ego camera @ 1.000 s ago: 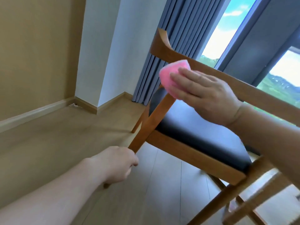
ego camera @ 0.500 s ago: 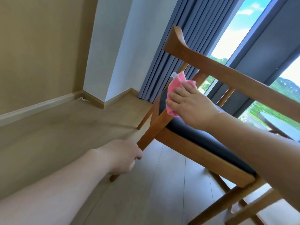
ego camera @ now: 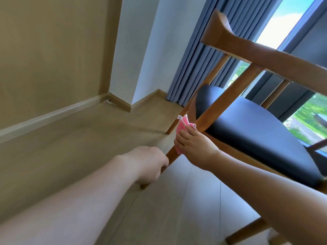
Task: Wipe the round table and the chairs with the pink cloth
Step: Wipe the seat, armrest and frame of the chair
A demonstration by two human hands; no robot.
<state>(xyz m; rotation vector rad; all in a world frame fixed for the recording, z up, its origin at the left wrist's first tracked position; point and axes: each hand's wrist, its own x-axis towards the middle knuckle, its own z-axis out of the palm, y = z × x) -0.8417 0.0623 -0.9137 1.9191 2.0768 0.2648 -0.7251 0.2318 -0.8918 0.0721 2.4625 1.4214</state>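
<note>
A wooden chair (ego camera: 235, 89) with a black padded seat (ego camera: 256, 131) is tipped over towards me, its back rail high at the upper right. My left hand (ego camera: 150, 165) grips the lower end of one chair leg. My right hand (ego camera: 192, 145) holds the pink cloth (ego camera: 183, 127) wrapped against the same leg, just above my left hand and below the seat. Most of the cloth is hidden under my fingers. The round table is out of view.
Pale wood floor (ego camera: 177, 209) stretches below the chair. A beige wall with a skirting board (ego camera: 53, 115) runs on the left, a white pillar (ego camera: 141, 50) stands behind, and grey-blue curtains (ego camera: 198, 59) hang before a large window (ego camera: 286, 20).
My right hand slid the pink cloth from the chair's top rail down along the leg to just above my left hand. The view has shifted; my left hand keeps its grip.
</note>
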